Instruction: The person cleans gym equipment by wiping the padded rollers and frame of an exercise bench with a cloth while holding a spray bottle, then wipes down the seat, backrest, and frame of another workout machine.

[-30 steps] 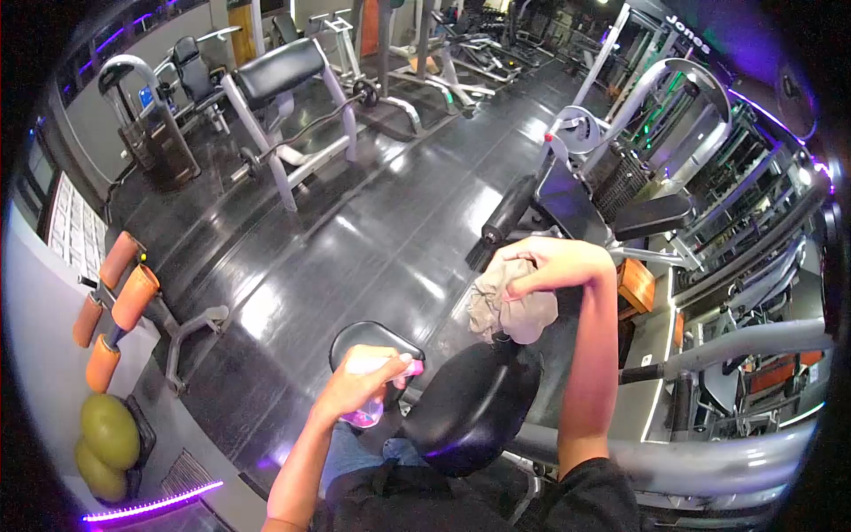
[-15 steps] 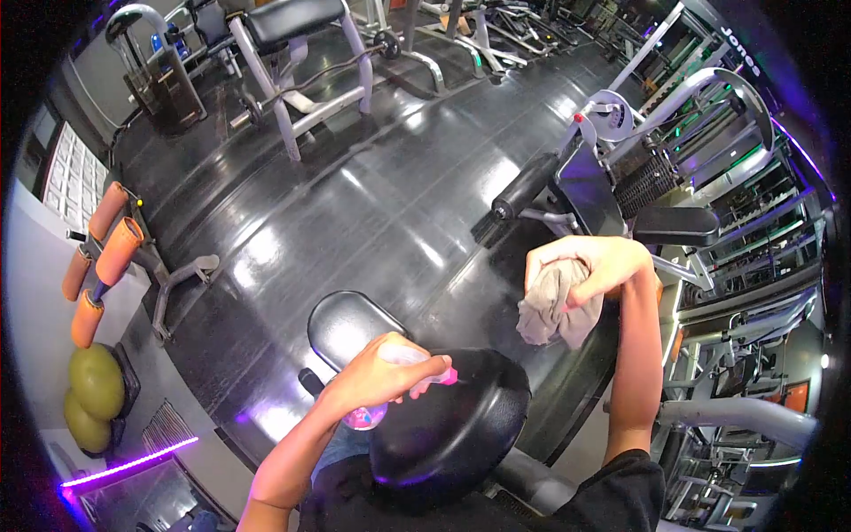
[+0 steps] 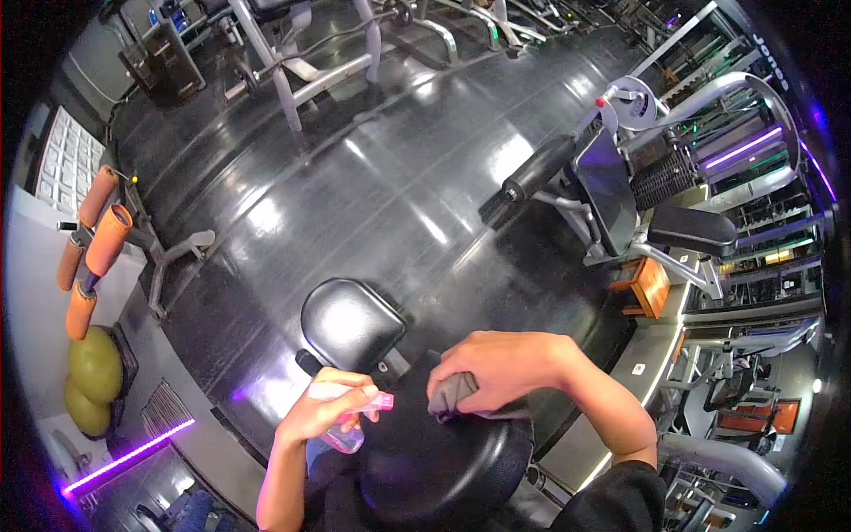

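Observation:
My left hand is closed around a spray bottle with a pink nozzle, held over the near side of a black padded cushion. The nozzle points to the right, across the pad. In my right hand is a crumpled grey cloth, pressed against the upper part of the same pad. Part of the cloth is hidden under the fingers. Just beyond the pad sits a second, smaller black seat, shiny under the light.
Machines with black pads stand on the right, near a small wooden stool. Orange foam rollers and green balls are at the left. A bench with a curl bar stands at the back on dark flooring.
My right hand has come down and left with the cloth, from the air beside the pad onto its surface. My left hand has shifted left and slightly down with the bottle.

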`<state>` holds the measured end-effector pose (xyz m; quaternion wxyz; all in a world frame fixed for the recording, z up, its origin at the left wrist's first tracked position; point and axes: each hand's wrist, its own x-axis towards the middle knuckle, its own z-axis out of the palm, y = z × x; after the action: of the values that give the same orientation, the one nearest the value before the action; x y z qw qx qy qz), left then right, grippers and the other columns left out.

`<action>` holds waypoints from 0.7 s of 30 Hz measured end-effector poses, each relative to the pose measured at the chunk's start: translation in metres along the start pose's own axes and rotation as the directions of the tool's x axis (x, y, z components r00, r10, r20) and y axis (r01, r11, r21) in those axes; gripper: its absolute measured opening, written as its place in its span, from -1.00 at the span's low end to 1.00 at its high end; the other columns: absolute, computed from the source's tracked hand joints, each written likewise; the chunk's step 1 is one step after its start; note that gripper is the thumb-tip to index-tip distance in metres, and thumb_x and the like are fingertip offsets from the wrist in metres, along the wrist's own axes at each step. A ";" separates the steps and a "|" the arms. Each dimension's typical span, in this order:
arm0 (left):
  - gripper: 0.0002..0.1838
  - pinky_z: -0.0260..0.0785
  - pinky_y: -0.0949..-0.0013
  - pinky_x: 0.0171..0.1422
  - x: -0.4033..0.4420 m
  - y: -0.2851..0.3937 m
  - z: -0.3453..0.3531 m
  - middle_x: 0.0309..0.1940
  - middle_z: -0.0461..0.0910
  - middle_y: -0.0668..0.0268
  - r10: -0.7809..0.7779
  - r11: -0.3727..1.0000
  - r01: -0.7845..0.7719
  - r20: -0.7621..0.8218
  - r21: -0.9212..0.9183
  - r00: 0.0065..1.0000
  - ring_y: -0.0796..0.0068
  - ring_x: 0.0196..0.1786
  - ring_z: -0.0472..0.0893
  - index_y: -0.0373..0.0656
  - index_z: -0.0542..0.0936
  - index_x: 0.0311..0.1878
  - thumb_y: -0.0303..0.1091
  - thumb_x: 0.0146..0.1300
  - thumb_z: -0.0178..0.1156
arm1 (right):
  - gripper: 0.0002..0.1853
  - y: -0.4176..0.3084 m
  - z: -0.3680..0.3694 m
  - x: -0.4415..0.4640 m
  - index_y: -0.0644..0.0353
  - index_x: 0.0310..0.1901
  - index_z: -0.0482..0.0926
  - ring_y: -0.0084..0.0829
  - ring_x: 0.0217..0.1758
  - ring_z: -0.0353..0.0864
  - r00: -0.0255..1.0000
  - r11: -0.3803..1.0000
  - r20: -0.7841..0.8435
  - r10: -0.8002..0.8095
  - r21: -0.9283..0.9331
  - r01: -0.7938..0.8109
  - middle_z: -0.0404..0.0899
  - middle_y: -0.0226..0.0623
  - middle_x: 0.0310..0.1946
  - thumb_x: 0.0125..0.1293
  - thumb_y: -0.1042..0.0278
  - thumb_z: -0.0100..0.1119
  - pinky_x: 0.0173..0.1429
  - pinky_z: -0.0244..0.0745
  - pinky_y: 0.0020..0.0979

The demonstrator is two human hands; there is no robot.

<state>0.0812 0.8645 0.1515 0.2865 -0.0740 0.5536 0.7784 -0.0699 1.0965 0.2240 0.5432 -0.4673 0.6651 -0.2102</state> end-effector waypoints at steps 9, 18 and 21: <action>-0.64 0.29 0.56 -0.53 0.010 -0.003 -0.017 -0.53 0.63 0.33 0.002 0.999 -0.002 -0.011 0.034 1.000 0.69 -0.66 0.42 -0.29 0.64 -0.36 -0.15 0.36 0.14 | -0.66 -0.001 -0.003 0.011 0.05 -0.02 0.62 -0.13 -0.06 0.65 0.990 0.999 0.135 -0.050 0.022 0.047 0.67 -0.22 -0.16 0.12 0.34 0.23 0.03 0.53 -0.22; -0.63 0.20 0.53 -0.60 0.020 -0.004 -0.003 -0.60 0.59 0.31 -0.024 0.998 0.022 0.021 0.064 1.000 0.66 -0.69 0.39 -0.28 0.70 -0.30 -0.14 0.37 0.13 | -0.54 -0.019 -0.024 -0.035 0.13 0.04 0.60 -0.20 0.02 0.63 0.988 0.987 0.097 -0.119 0.120 0.107 0.64 -0.27 -0.05 0.02 0.45 0.33 0.08 0.52 -0.30; -0.61 0.20 0.53 -0.62 0.038 -0.010 0.012 -0.61 0.57 0.32 -0.116 0.990 0.114 0.025 0.087 0.993 0.66 -0.69 0.37 -0.28 0.72 -0.25 -0.10 0.35 0.15 | -0.54 -0.012 -0.019 -0.033 0.13 0.05 0.59 -0.22 0.02 0.64 0.998 0.991 0.055 -0.005 0.131 -0.002 0.65 -0.26 -0.05 0.03 0.45 0.33 0.09 0.52 -0.31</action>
<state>0.0578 0.8910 0.1310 0.3420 -0.0819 0.5768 0.7373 -0.0836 1.1144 0.2564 0.5906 -0.4369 0.6343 -0.2407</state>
